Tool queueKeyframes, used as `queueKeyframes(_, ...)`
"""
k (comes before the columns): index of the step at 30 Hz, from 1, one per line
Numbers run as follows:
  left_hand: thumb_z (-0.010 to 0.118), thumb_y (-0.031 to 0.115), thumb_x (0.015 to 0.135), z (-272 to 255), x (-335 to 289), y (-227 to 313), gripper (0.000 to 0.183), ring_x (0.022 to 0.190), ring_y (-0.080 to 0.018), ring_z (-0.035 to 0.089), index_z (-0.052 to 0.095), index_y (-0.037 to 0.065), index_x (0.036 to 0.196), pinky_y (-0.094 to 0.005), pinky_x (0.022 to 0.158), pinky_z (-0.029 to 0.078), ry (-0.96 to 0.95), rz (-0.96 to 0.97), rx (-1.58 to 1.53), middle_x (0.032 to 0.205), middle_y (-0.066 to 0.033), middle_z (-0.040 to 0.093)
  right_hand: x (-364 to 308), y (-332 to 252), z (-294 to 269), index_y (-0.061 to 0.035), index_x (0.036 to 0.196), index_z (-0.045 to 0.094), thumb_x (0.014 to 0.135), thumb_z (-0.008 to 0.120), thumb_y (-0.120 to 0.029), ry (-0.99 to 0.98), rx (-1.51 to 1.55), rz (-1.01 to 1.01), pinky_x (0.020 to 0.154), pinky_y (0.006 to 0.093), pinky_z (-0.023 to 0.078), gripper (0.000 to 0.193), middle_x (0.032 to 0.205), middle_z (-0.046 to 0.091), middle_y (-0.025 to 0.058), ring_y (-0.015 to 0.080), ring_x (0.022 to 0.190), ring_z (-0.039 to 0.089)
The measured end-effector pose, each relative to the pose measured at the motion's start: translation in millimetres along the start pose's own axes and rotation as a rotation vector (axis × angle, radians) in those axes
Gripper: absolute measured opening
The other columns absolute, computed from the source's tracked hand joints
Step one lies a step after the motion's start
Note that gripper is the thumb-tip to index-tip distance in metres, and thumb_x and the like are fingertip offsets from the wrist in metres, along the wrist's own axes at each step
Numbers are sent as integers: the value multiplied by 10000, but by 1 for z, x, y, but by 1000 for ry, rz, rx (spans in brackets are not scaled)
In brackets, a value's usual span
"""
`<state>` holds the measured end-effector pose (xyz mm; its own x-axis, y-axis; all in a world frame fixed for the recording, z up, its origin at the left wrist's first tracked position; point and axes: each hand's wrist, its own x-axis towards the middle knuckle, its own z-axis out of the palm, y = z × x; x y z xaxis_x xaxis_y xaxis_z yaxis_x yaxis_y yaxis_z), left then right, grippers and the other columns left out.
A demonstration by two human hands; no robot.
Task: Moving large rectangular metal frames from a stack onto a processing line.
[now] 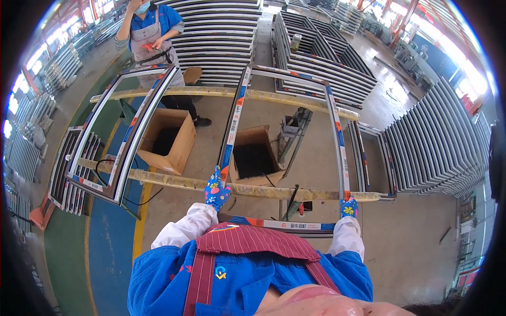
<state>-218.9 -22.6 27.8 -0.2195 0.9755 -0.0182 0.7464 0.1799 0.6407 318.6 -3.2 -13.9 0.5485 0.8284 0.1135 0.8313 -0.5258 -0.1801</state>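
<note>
across two yellowish rails [269, 190], the rectangular window frame [232, 124] seems stiff, smooth and awkward rather than heavy; left hand [216, 194] and right hand [349, 208] curl their fingers closed around its opposite sides, sensible holds.

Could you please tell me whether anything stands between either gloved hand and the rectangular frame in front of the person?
Nothing visible does: the left hand and right hand touch opposite side bars of the rectangular frame, and the yellowish rail runs beneath it.
</note>
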Motion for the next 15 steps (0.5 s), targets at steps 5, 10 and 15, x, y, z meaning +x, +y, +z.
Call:
queueKeyframes(5, 663, 141, 700, 1, 0, 1, 859, 1170, -356, 426, 169, 61, 1398, -389, 964, 369, 15, 38, -10, 1308, -200, 402, 3, 10, 7, -42, 831, 592, 691, 580, -325, -5, -1, -11, 662, 445, 490, 317, 811, 630, 204, 370, 772, 609)
queueKeyframes(10, 660, 138, 700, 3, 0, -2, 854, 1177, -354, 421, 171, 55, 1395, -382, 970, 364, 23, 34, -14, 1319, -195, 392, 2, 5, 3, -41, 826, 592, 699, 579, -327, -28, 14, 4, 666, 446, 490, 314, 816, 628, 207, 370, 773, 607)
queueKeyframes(15, 658, 142, 705, 1, -1, 0, 849, 1173, -357, 422, 171, 61, 1396, -388, 966, 366, 9, 7, -4, 1319, -194, 393, 1, 2, 2, -41, 833, 587, 696, 580, -321, -28, 14, 11, 675, 451, 488, 312, 828, 626, 213, 376, 785, 604)
